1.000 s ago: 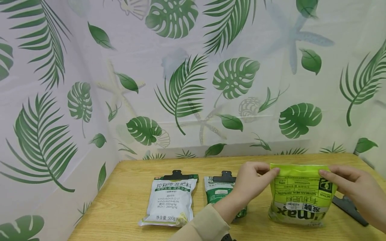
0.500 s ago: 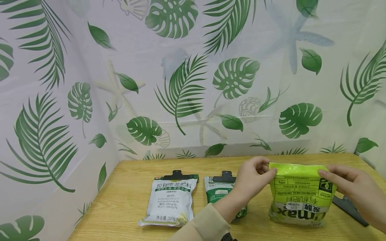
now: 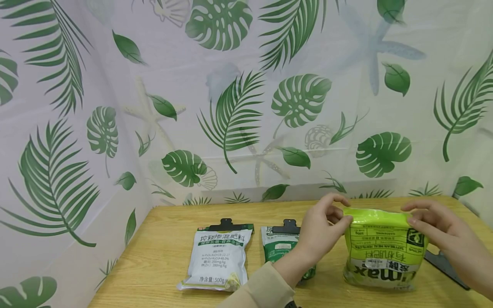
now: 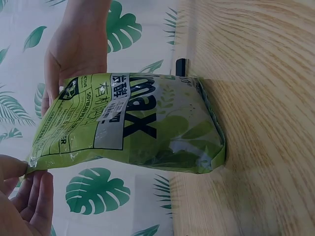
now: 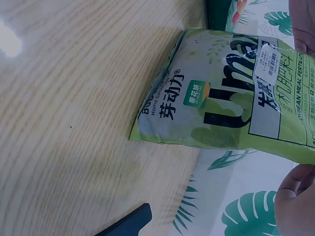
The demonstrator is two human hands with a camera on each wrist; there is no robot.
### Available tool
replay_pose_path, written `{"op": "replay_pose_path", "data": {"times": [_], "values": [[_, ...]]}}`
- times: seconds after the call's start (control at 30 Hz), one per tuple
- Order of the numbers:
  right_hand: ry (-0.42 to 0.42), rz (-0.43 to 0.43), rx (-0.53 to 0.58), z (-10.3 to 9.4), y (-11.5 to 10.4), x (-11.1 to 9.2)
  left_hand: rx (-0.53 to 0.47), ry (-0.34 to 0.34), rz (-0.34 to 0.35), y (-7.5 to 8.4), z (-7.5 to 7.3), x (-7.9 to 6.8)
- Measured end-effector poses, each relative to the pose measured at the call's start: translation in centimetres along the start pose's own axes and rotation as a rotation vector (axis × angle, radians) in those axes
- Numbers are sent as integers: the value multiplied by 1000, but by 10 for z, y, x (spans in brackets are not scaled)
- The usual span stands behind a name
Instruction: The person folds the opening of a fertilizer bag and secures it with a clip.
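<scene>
A lime-green fertilizer bag stands on the table at the right, its print upside down in the head view. My left hand pinches the top left corner between thumb and fingers. At the opposite top corner, my right hand holds the edge, thumb on the front and index finger raised over the rim. The top edge of the bag is folded over and looks flat. In the left wrist view the left fingers grip the bag's end. A black bag clip lies beside the bag, partly behind the right hand.
A white fertilizer bag with a black clip across its top lies at the left. Beside it, a green-and-white bag, also clipped, is partly covered by the left forearm. A leaf-patterned cloth hangs behind the wooden table.
My right index finger has lifted and come forward over the bag's top edge. The left fingers have spread slightly upward at their corner. The bag stays in place.
</scene>
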State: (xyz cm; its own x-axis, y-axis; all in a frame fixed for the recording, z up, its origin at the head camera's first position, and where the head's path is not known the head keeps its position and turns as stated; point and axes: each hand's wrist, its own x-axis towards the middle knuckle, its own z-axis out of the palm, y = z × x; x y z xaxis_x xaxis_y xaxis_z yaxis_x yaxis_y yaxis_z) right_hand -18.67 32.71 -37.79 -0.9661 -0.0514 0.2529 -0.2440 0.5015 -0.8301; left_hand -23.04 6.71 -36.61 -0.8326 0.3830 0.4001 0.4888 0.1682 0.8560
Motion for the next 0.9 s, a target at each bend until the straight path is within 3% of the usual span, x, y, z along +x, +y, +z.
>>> {"op": "replay_pose_path", "data": {"times": [0.37,0.6,0.9], "values": [[-7,20,11,1,2,-3,150,-5,59,0,1,-1],[11,38,-35,1,5,-3,198,-77,27,4,2,-1],[16,31,-62,4,1,-1,278,-101,63,3,2,-2]]}}
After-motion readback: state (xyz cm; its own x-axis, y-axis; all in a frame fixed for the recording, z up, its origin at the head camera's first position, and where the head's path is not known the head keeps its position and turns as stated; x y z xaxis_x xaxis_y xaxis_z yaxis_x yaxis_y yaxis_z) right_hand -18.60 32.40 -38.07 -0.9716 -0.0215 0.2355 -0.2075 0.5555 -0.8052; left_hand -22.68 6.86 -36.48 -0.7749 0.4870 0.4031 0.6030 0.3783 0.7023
